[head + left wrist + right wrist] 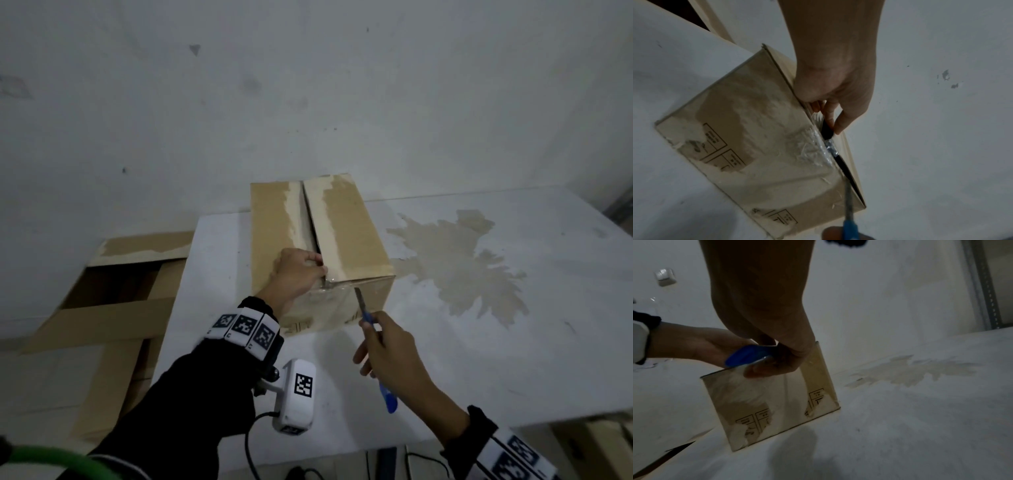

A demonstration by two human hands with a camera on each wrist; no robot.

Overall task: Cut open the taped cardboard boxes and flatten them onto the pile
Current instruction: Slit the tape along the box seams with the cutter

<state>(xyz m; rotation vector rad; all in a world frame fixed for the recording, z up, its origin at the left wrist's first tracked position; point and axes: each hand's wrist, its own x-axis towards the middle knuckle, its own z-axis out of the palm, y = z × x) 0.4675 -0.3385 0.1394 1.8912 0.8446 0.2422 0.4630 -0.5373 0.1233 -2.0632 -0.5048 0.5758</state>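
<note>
A brown cardboard box (346,236) stands on the white table (496,342), its top seam split open along the middle. My left hand (308,270) grips the left top flap at the near end, fingers curled into the gap (828,116). Crinkled clear tape (816,149) still bridges the seam at the near top edge. My right hand (376,335) holds a blue-handled cutter (368,318), its blade tip at the box's near top edge, right of the tape. In the right wrist view the cutter handle (746,356) shows in my right hand (777,363) before the box's front face (777,402).
Flattened cardboard (102,308) lies in a pile left of the table, lower down. A large brownish stain (455,260) marks the tabletop right of the box. A white wall runs behind. A metal shelf upright (986,288) stands at the far right.
</note>
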